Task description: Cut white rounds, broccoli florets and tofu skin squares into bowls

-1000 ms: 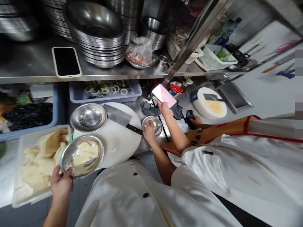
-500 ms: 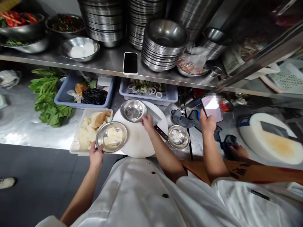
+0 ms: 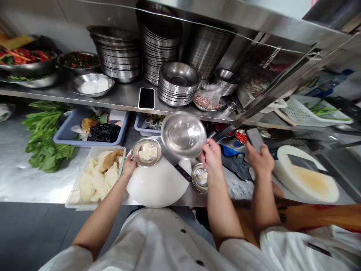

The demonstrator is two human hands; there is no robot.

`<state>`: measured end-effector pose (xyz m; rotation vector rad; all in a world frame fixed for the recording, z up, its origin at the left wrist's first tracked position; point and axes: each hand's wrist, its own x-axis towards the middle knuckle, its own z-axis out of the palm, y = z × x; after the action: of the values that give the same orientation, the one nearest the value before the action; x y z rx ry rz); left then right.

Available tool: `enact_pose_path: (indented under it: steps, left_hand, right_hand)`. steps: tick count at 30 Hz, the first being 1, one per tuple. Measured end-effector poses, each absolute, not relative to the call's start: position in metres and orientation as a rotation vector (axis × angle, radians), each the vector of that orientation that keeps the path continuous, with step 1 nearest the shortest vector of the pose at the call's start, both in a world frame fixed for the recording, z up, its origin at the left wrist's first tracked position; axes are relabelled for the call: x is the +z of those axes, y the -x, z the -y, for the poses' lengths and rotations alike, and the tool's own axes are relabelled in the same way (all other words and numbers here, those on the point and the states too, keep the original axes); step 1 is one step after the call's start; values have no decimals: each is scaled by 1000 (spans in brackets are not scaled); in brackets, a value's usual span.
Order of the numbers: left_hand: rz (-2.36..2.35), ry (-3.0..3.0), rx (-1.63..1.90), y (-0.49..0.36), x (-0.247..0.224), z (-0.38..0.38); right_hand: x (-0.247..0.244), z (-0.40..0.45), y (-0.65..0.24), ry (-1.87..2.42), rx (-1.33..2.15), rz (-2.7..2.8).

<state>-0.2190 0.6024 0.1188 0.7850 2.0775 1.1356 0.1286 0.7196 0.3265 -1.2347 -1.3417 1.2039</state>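
Left hand (image 3: 130, 165) pinches small bowl (image 3: 158, 152), right hand (image 3: 211, 155) large bowl (image 3: 182, 134), by rim: best hold. Bowls likely light, stiff; pale slices (image 3: 148, 151) soft.

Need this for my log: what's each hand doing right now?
Left hand: closed on the bowl of pale pieces.
Right hand: closed on the empty bowl.

- big bowl (image 3: 184, 134): plain shiny silver, small bowl (image 3: 146, 163) too
- slices (image 3: 147, 151): creamy pale yellow
- cutting board (image 3: 156, 184): just plain white
- knife handle (image 3: 182, 172): black, pale dots
- leafy greens (image 3: 50, 139): properly green lol
- tub (image 3: 90, 143): kinda lavender-blue
- apron (image 3: 318, 217): orangey-brown, red edging, dark lettering
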Motion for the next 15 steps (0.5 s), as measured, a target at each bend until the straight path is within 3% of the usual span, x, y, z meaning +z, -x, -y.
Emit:
enact_pose_path:
  steps: [4, 8, 12, 15]
  left_hand:
    - [-2228, -824, 991, 217, 126, -572]
    - [-2161, -1039, 961, 208, 122, -520]
    - [-2329, -1072, 949, 223, 118, -474]
    - [-2561, -980, 782, 252, 119, -451]
  right_hand:
    - [388, -786, -74, 772, 1209, 1159]
    - [426, -826, -34, 645, 1266, 1199]
    - [353, -762, -17, 743, 1341, 1472]
    - [255, -688, -5, 1207, 1826, 1558]
